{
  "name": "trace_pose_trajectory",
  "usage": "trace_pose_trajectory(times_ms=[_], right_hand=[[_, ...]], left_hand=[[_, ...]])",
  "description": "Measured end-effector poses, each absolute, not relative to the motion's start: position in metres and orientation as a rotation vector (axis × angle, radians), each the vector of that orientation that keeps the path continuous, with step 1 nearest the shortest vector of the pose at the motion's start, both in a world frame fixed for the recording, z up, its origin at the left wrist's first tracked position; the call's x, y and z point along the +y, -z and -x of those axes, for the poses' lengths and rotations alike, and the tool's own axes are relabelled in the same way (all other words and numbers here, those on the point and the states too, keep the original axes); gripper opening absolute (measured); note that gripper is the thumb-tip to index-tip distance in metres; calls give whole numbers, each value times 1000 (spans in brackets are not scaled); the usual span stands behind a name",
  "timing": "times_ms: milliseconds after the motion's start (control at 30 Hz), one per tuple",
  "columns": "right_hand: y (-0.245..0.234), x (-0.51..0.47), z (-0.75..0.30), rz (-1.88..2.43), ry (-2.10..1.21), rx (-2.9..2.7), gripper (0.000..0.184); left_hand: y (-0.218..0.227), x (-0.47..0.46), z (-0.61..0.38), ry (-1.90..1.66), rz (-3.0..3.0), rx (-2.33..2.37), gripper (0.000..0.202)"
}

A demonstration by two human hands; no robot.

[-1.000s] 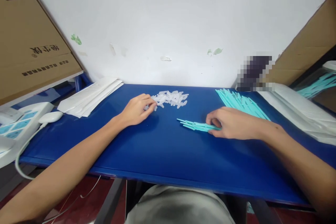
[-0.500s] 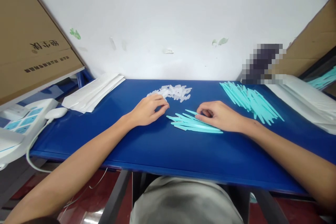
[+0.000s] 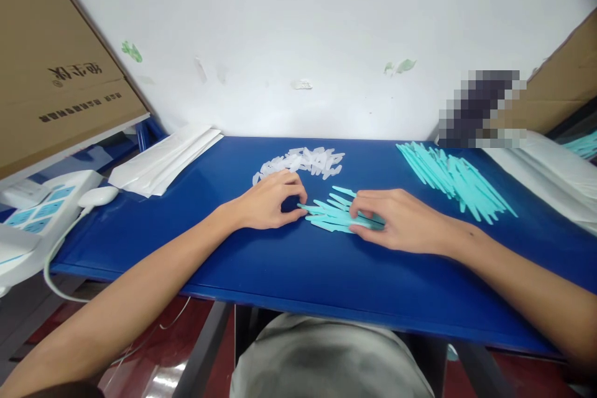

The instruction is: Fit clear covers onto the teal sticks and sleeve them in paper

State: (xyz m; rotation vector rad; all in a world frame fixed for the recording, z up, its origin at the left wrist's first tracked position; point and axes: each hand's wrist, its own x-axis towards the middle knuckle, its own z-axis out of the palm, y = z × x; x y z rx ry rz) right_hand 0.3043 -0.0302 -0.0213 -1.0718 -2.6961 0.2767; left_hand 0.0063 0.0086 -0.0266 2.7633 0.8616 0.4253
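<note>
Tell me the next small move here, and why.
I'd probably pinch the leftmost tip of the near sticks with the left hand: its thumb and forefinger are parted right by that tip, while the right hand is over the sticks' other end.

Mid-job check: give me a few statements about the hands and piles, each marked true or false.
1. The right hand is at the nearer turquoise sticks. True.
2. The left hand rests on the white packets. False: it is by the tips of the nearer turquoise sticks.
3. The pale pieces lie left of the farther turquoise pile. True.
4. The tabletop is red. False: it is blue.
</note>
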Motion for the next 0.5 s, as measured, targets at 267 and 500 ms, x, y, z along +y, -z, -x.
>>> trace_pose_trajectory(times_ms=[267, 500], right_hand=[[16, -34, -301, 1076, -344, -2730, 19], [18, -41, -294, 1022, -327, -2759, 21]], left_hand=[[27, 10, -7, -414, -2741, 867, 24], [29, 12, -6, -438, -2679, 855, 28]])
